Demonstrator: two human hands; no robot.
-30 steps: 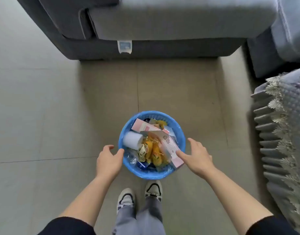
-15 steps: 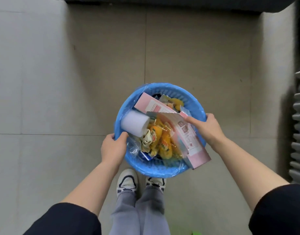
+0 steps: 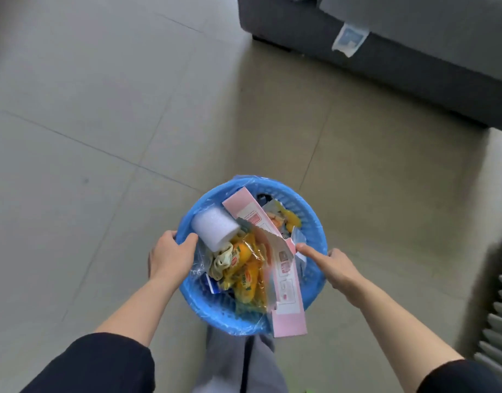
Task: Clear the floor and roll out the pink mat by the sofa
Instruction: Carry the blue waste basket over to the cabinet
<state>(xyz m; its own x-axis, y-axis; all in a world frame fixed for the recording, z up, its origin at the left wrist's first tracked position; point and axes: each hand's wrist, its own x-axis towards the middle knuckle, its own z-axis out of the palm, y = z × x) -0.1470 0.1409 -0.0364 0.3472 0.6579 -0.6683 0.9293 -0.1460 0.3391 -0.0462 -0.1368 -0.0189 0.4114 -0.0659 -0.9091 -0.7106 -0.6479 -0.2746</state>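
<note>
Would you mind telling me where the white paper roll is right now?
In the head view, the white paper roll lies inside the round blue plastic bin, at its upper left, just beside the left hand gripping the rim.

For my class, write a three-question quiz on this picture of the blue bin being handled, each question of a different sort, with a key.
1. True or false: both hands grip the bin rim.
2. Which sticks out over the rim? A) white roll B) pink box C) yellow packets
3. Fill in: the grey ___ stands at upper right.

Key: 1 true: left hand and right hand are on opposite sides. 2 B. 3 sofa.
</note>
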